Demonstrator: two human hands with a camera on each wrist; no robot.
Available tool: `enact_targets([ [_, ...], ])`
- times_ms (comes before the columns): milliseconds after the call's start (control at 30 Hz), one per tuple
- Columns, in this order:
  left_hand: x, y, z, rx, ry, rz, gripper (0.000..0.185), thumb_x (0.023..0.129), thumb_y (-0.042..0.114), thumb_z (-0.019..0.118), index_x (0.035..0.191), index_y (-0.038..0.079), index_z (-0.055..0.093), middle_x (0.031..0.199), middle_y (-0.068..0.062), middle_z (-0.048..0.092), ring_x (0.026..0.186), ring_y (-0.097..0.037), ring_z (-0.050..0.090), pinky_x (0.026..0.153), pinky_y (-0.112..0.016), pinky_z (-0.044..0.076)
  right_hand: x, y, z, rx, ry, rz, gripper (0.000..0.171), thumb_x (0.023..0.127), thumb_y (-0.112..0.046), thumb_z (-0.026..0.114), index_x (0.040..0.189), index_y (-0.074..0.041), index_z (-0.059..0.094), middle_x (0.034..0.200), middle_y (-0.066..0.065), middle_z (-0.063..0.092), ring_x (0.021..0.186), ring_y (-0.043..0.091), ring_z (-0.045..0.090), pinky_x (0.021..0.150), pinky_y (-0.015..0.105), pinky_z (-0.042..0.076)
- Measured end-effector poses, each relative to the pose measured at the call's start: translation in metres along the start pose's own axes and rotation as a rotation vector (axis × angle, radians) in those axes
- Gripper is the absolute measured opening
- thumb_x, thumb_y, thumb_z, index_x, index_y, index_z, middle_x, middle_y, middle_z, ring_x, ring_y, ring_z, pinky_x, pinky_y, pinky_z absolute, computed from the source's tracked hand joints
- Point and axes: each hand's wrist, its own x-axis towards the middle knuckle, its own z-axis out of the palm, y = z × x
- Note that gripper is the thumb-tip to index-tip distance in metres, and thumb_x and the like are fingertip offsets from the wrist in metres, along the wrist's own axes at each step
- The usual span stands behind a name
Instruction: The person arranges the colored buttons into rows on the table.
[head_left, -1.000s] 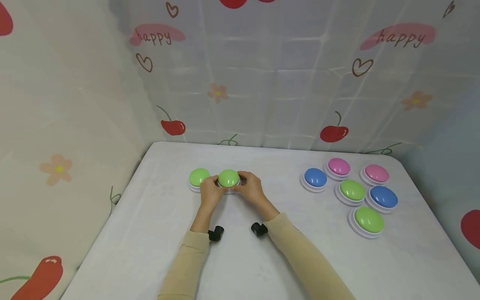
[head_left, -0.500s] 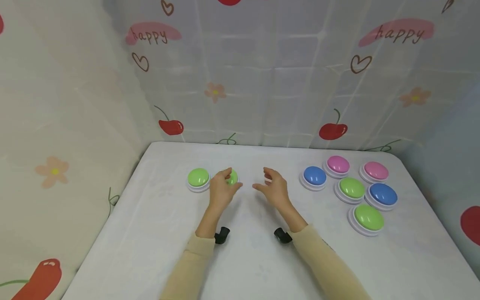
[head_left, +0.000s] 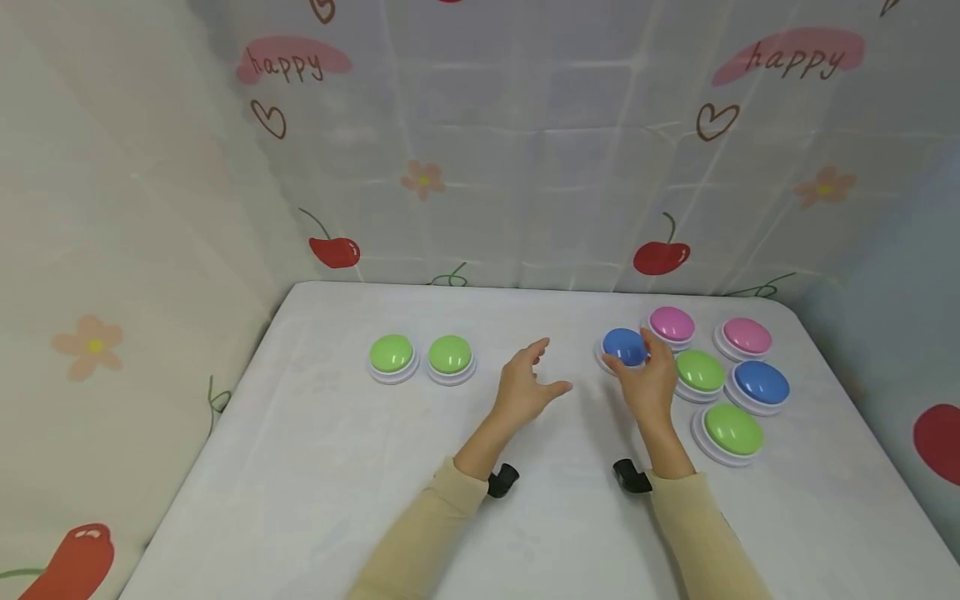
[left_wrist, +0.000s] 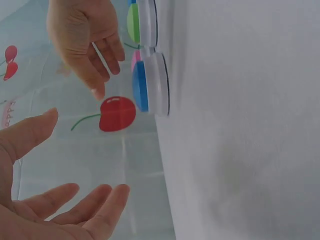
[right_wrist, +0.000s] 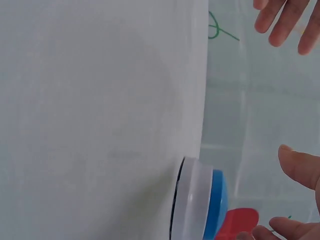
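Note:
My right hand [head_left: 649,382] is over the near side of a blue push button [head_left: 622,343] with a round white base. Its thumb and fingers are spread apart, and it overlaps the button in the head view. In the right wrist view, a gap shows between the blue dome [right_wrist: 216,204] and the thumb [right_wrist: 299,165]. My left hand [head_left: 525,385] hovers left of that button, thumb and fingers apart, holding nothing. Two green push buttons, one at the far left [head_left: 391,354] and one beside it [head_left: 450,357], stand side by side on the white table [head_left: 322,467].
Right of the blue button stand a pink button [head_left: 672,323], another pink one [head_left: 747,335], a green button [head_left: 700,371], a second blue one [head_left: 761,383] and a nearer green one [head_left: 733,430]. A printed curtain [head_left: 555,167] hangs behind the table.
Both hands have let go of the second green button, which stays beside the first. They have moved right, the right hand reaching the blue button and the left hand trailing behind.

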Motion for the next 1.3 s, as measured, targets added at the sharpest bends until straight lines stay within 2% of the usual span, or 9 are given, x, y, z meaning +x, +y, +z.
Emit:
enact_targets([
  [100,0.005,0.004,0.012,0.010,-0.001,0.007,0.071,0.082,0.017,0.079,0.144,0.007,0.046,0.140,-0.016,0.054,0.127,-0.030,0.054,0.102,-0.040,0.050,0.005,0.010,-0.006,0.010,-0.002,0.055,0.073,0.082,-0.012,0.079,0.142,0.006,0.042,0.141,0.029,0.045,0.132,0.043,0.043,0.110,0.054,0.039],
  [267,0.011,0.002,0.027,0.018,-0.003,-0.004,0.070,0.082,0.017,0.079,0.144,0.008,0.046,0.138,-0.016,0.055,0.127,-0.030,0.054,0.102,-0.041,0.050,0.011,0.021,-0.011,0.051,-0.082,0.158,0.079,0.084,-0.013,0.077,0.147,0.006,0.034,0.150,0.028,0.037,0.140,0.042,0.036,0.115,0.050,0.034],
  [400,0.013,-0.002,0.036,0.015,-0.001,-0.033,0.070,0.082,0.017,0.079,0.144,0.009,0.047,0.138,-0.014,0.056,0.126,-0.029,0.055,0.102,-0.039,0.050,0.015,0.029,-0.010,0.073,-0.133,0.174,0.081,0.084,-0.011,0.076,0.149,0.006,0.030,0.151,0.028,0.035,0.140,0.042,0.036,0.115,0.048,0.034],
  [533,0.015,-0.007,0.042,0.017,0.000,-0.044,0.069,0.082,0.017,0.079,0.143,0.009,0.048,0.137,-0.014,0.057,0.125,-0.029,0.056,0.102,-0.038,0.050,0.020,0.035,-0.008,0.082,-0.148,0.157,0.079,0.083,-0.008,0.076,0.147,0.008,0.032,0.147,0.031,0.039,0.135,0.043,0.041,0.114,0.049,0.037],
  [833,0.016,-0.014,0.046,0.026,0.009,-0.053,0.067,0.082,0.019,0.079,0.141,0.010,0.050,0.135,-0.013,0.058,0.123,-0.028,0.057,0.101,-0.037,0.051,0.025,0.044,-0.002,0.045,-0.162,0.131,0.076,0.083,-0.008,0.076,0.143,0.013,0.034,0.143,0.035,0.042,0.132,0.043,0.044,0.113,0.050,0.037],
  [1300,0.013,-0.016,0.044,0.005,0.000,-0.050,0.066,0.081,0.019,0.080,0.139,0.007,0.052,0.133,-0.015,0.059,0.122,-0.029,0.057,0.101,-0.039,0.050,0.025,0.045,-0.001,-0.017,-0.141,0.176,0.074,0.085,-0.014,0.075,0.144,0.009,0.037,0.143,0.032,0.045,0.132,0.042,0.046,0.112,0.051,0.039],
])
